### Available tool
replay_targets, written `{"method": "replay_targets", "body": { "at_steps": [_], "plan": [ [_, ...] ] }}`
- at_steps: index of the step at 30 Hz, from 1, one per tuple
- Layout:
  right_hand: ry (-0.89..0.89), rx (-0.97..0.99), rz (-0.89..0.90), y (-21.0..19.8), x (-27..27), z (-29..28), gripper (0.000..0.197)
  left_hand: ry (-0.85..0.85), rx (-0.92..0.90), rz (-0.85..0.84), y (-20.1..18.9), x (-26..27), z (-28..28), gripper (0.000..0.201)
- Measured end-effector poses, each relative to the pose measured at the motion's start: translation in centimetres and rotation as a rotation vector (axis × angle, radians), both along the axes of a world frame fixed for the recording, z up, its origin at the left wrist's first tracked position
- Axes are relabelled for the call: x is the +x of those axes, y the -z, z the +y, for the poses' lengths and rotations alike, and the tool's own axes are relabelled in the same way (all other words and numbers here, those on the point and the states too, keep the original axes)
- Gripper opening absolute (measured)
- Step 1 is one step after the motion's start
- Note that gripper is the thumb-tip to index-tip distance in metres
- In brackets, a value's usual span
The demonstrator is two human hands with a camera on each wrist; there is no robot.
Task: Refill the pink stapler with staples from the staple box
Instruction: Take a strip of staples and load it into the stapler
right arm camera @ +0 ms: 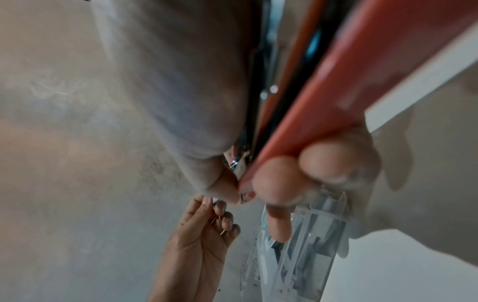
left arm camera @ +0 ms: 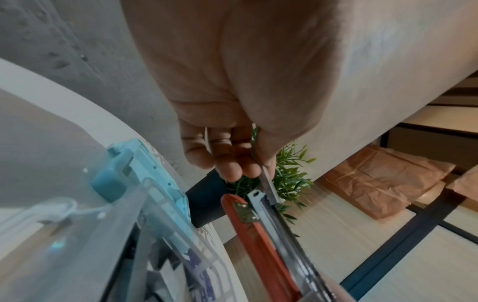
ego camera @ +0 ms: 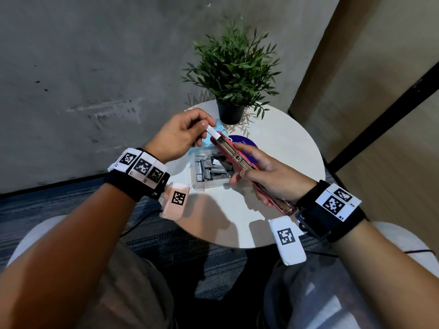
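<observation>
Silvery staple strip (ego camera: 213, 133) is pinched in the left hand (ego camera: 178, 136), its tip at the far end of the opened pink stapler (ego camera: 240, 162). Right hand (ego camera: 268, 176) grips that stapler above the clear staple box (ego camera: 209, 170) on the white table (ego camera: 285, 148).

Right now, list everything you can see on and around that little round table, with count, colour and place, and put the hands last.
Round white table: one, centre.
Green potted plant in black pot: one, table's far edge.
Clear plastic staple box: one, grey staples inside, on table under the hands.
Light blue lid: one, beside box.
Purple round sticker: one, behind stapler.
Pink stapler: one, opened, held above box.
Silver staple strip: one, at stapler's far end.
Left hand: pinches strip.
Right hand: grips stapler.
</observation>
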State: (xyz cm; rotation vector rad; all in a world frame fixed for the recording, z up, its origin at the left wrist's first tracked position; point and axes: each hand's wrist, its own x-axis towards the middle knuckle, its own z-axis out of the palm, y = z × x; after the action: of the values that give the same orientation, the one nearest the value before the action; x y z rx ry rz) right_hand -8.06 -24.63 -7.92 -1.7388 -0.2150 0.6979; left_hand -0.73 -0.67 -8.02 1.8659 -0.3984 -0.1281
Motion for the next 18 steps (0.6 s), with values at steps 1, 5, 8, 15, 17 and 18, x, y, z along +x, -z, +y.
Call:
{"method": "replay_targets", "body": {
  "at_steps": [1,5,8,15,17,18],
  "plan": [
    [0.001,0.005,0.003,-0.05,-0.01,0.01,0.067,0.0,0.014,-0.01,0.05,-0.05,-0.03,0.023],
    [0.007,0.034,0.017,-0.12,-0.01,-0.01,0.068,-0.005,0.037,-0.021,0.13,-0.05,-0.06,0.023],
    [0.001,0.041,0.017,-0.04,0.1,-0.02,0.068,-0.006,0.053,-0.032,0.06,-0.06,-0.06,0.019],
    [-0.005,0.033,0.023,-0.15,0.09,-0.07,0.068,-0.002,-0.025,-0.036,0.21,0.05,-0.01,0.023],
    [-0.001,0.032,0.027,-0.26,0.07,-0.1,0.068,-0.001,-0.021,-0.042,0.24,0.09,-0.03,0.023],
    [-0.001,0.033,0.029,-0.27,0.08,-0.09,0.068,-0.003,-0.012,-0.046,0.26,0.09,-0.07,0.024]
  ]
}}
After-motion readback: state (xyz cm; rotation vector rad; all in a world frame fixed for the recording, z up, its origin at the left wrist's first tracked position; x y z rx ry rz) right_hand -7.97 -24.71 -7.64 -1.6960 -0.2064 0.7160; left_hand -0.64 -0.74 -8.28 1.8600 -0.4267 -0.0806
